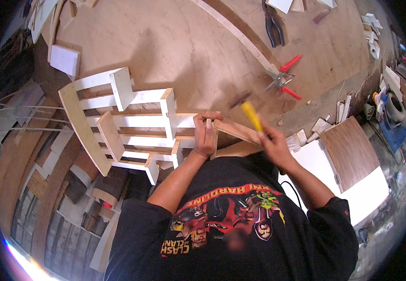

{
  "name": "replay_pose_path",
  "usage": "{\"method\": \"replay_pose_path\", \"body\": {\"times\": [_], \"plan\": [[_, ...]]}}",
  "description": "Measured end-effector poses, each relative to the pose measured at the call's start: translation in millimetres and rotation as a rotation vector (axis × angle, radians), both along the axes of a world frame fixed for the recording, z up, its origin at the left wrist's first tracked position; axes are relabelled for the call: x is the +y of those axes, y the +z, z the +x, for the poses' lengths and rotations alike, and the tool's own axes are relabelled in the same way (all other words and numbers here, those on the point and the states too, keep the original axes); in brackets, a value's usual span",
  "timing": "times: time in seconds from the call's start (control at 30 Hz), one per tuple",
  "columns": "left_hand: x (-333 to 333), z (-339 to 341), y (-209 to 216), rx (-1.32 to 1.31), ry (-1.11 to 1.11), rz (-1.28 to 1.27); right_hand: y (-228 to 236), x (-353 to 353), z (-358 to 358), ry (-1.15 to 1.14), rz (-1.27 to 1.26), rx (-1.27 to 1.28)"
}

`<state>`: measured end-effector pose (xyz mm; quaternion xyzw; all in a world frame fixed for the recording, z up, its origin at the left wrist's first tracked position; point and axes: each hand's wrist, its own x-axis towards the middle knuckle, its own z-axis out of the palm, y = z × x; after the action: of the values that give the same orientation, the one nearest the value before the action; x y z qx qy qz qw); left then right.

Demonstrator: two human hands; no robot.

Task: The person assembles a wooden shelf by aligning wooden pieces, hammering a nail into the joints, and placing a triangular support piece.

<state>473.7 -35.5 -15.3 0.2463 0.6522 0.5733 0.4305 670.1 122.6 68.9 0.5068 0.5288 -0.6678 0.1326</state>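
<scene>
Left edge: we see wood offcuts (36, 183) stacked in a jumble. Farther off, a white block (64, 60) stands at the left part of the brown bench (114, 40).

Left of centre: we record the slatted frame (142, 121), white rails with short upright pieces between them and a cream end board at its left. It lies just beyond the person's body and reaches right as far as the left hand (206, 136). There we find the fingers bent closed over the frame's right end; we cannot tell whether they also pinch something small.

Centre: a brown wooden strip (236, 130) runs from beside these fingers to the right and nearer. Above it we note the hammer (251, 114), its head blurred, far and to the right of the left hand, apart from it. The right hand (276, 146) has its fingers wrapped tightly round the yellow handle.

Far side, right of centre: we log black-handled pliers (274, 30) and, nearer and slightly right, a red-handled tool (285, 80) with its handles spread.

Right: a white panel (308, 161) lies partly beneath a brown wood-grain panel (353, 152). At the far right we see a tyre (395, 107) among clutter.
</scene>
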Motion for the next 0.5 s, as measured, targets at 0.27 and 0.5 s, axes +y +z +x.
{"method": "replay_pose_path", "body": {"times": [0.27,0.5], "plan": [[-1.2,-1.5,-3.4,0.020,-0.049,-0.018,10.6,1.2,-2.8,-0.146,-0.045,0.033],[-0.6,1.7,-4.3,0.030,0.003,-0.028,36.5,6.5,-9.0,-0.039,-0.434,-0.090]]}}
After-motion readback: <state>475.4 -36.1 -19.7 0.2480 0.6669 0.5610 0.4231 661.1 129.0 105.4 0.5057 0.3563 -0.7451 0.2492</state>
